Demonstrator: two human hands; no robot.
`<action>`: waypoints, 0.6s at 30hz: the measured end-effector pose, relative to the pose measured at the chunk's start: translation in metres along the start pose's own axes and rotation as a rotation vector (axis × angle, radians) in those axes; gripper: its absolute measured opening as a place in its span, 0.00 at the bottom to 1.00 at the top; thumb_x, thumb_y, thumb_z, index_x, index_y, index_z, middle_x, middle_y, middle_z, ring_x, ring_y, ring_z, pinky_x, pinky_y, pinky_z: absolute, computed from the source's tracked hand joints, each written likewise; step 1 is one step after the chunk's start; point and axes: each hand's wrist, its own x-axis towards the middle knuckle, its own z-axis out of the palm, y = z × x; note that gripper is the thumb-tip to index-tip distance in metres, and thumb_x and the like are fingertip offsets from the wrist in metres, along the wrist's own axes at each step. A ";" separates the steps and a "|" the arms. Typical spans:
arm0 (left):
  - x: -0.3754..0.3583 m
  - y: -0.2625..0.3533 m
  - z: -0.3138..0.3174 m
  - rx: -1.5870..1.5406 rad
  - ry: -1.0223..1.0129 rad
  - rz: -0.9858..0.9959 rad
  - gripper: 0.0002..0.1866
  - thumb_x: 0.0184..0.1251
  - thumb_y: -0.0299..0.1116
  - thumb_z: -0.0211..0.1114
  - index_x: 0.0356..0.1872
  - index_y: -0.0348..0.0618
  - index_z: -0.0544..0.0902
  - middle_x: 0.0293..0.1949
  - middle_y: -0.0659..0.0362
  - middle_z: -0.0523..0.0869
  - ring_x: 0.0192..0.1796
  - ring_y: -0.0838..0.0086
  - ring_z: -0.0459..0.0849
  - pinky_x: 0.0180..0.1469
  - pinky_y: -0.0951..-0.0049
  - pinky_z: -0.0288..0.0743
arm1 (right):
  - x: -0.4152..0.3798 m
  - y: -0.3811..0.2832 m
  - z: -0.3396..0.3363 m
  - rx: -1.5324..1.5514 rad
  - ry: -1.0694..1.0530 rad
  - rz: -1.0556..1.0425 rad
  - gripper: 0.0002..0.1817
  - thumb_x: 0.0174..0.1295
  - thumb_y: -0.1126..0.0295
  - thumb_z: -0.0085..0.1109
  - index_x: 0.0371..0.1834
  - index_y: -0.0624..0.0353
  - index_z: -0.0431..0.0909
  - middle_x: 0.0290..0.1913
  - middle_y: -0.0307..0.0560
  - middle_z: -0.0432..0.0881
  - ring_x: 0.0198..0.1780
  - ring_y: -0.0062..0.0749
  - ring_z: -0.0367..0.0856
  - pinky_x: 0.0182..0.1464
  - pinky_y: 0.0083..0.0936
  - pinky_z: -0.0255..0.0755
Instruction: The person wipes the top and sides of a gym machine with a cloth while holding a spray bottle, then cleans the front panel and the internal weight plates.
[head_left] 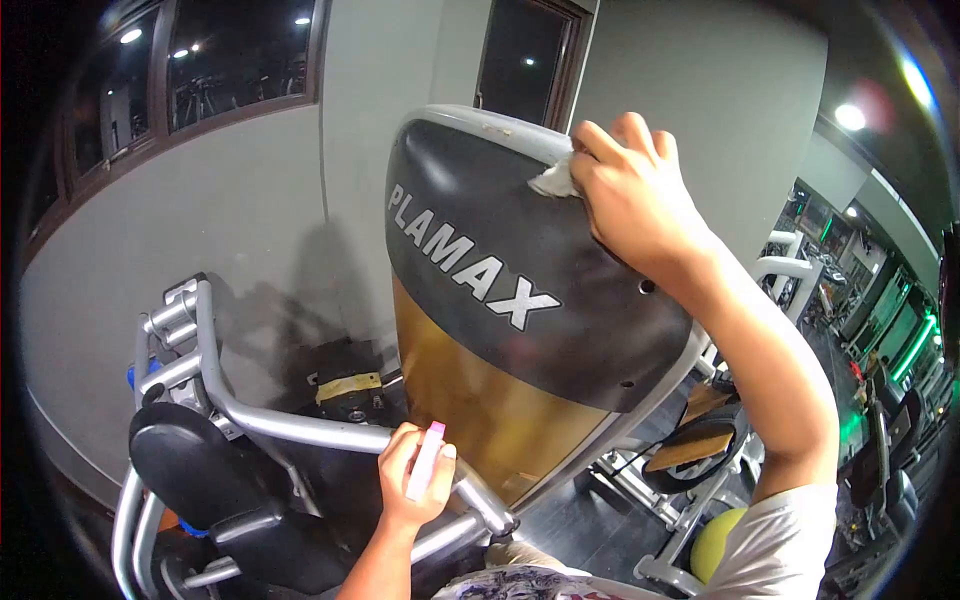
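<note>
A gym machine's tall shroud (530,250), black above and gold below with PLAMAX lettering, stands in front of me. At its top right edge my right hand (640,185) is closed on a crumpled white cloth (556,180), pressed against the rim. Lower down, my left hand (415,475) wraps around a slim white and pink object (427,460) with a pink tip; its exact kind does not show. That hand is at the machine's silver tube frame (310,430), overlapping it in this view.
A black padded seat (185,465) is at the lower left. A yellow-green ball (718,545) lies on the floor at the lower right, by other machine frames. Behind the shroud is a grey wall (380,130) with dark windows (240,60). More gym equipment stretches back on the right.
</note>
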 end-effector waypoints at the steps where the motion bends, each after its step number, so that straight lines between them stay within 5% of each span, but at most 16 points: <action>1: 0.000 -0.002 0.002 0.000 0.002 0.006 0.06 0.61 0.22 0.71 0.32 0.36 0.81 0.28 0.56 0.78 0.26 0.70 0.75 0.28 0.69 0.68 | -0.001 -0.005 -0.005 -0.001 -0.067 -0.005 0.07 0.61 0.72 0.60 0.33 0.61 0.86 0.54 0.48 0.78 0.57 0.45 0.76 0.57 0.42 0.72; 3: 0.000 -0.002 0.001 0.020 -0.003 0.002 0.06 0.61 0.21 0.71 0.33 0.37 0.81 0.28 0.56 0.77 0.25 0.72 0.75 0.28 0.70 0.67 | -0.005 -0.020 -0.022 -0.002 -0.200 -0.022 0.07 0.61 0.71 0.60 0.35 0.61 0.87 0.54 0.48 0.79 0.56 0.45 0.76 0.57 0.43 0.73; 6: 0.002 0.001 0.001 0.020 0.001 0.032 0.06 0.62 0.22 0.71 0.33 0.36 0.81 0.28 0.56 0.78 0.25 0.73 0.75 0.28 0.71 0.67 | -0.049 -0.059 0.002 -0.013 0.050 -0.130 0.17 0.54 0.61 0.64 0.43 0.59 0.90 0.54 0.47 0.79 0.56 0.53 0.76 0.53 0.50 0.74; 12: 0.002 0.008 0.000 0.019 0.027 0.106 0.06 0.61 0.22 0.72 0.33 0.36 0.81 0.29 0.55 0.79 0.25 0.71 0.76 0.28 0.71 0.68 | -0.128 -0.125 0.002 0.032 -0.095 -0.492 0.17 0.48 0.55 0.64 0.35 0.50 0.92 0.53 0.40 0.79 0.59 0.48 0.75 0.53 0.49 0.73; 18: 0.000 0.009 0.000 0.011 0.013 0.046 0.06 0.61 0.22 0.72 0.33 0.36 0.81 0.28 0.55 0.78 0.26 0.68 0.76 0.29 0.69 0.68 | -0.041 -0.049 -0.007 -0.102 0.053 -0.116 0.17 0.58 0.66 0.62 0.49 0.58 0.88 0.62 0.43 0.81 0.60 0.54 0.76 0.57 0.53 0.72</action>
